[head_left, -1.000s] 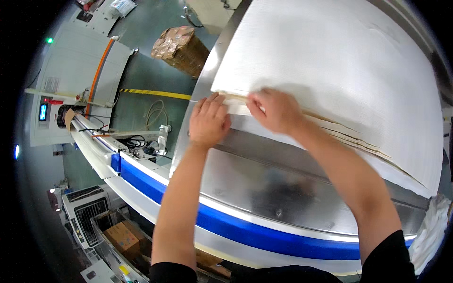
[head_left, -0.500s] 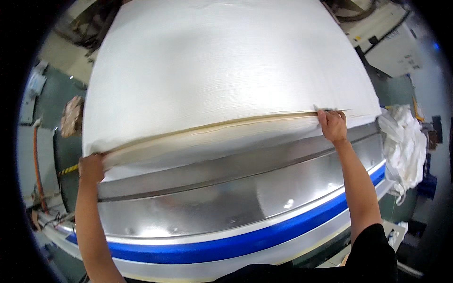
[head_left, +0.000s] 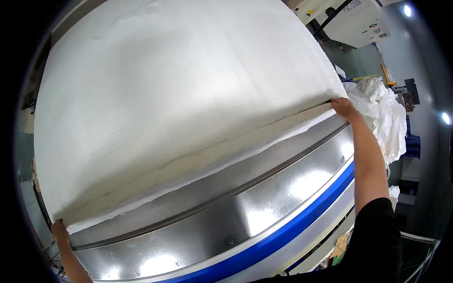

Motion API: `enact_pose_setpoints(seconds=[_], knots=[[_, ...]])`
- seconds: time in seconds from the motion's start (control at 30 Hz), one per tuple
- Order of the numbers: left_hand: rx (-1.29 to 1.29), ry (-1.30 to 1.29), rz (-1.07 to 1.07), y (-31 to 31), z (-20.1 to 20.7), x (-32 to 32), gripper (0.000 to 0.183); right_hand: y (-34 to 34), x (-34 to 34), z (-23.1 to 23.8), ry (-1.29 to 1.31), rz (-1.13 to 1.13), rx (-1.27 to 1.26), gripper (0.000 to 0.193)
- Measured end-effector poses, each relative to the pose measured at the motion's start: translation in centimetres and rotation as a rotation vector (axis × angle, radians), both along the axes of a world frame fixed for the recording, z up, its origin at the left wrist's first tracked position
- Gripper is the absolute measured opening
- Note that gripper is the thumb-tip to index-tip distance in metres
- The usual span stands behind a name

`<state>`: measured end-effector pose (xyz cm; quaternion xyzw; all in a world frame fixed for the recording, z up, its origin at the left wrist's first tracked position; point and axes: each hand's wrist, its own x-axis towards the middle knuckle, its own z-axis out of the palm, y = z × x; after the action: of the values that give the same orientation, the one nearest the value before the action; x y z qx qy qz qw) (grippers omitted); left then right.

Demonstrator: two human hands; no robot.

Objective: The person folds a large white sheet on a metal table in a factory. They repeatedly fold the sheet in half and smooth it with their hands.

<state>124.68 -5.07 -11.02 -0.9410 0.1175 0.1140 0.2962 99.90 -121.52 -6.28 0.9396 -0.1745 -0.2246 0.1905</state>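
A broad white sheet (head_left: 188, 70), likely fabric, spreads away from me and is finely wrinkled. Its near edge is a cream and white layered band (head_left: 188, 162) that slants up from lower left to right. At the band's left end, my left hand (head_left: 60, 232) is closed on the sheet's edge, its fingertips partly hidden. My right hand (head_left: 343, 108) is closed on the edge at the far right end, arm stretched out. Below the band runs a shiny metal ledge (head_left: 212, 221) with a dark groove.
A blue strip (head_left: 278, 233) borders the metal ledge on my side. Bunched white material (head_left: 380, 113) hangs or lies at the right, just past my right hand. A white machine cabinet (head_left: 358, 23) stands at the upper right.
The view has swung, so the sheet's edge slants more steeply. Both hands are farther apart, at the outer ends of the edge, and the thin dark gap along it has narrowed.
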Motion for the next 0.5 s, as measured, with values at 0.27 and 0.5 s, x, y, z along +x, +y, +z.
enact_pose_setpoints(seconds=[0.27,0.5], knots=[[0.093,0.027,-0.008,0.3,1.1,-0.7,0.024,-0.3,-0.4,-0.7,0.263,-0.065,-0.306,0.035],[0.093,0.142,0.239,-7.1,9.1,-1.1,0.034,-2.4,-2.7,6.9,-0.139,-0.078,-0.085,0.033]])
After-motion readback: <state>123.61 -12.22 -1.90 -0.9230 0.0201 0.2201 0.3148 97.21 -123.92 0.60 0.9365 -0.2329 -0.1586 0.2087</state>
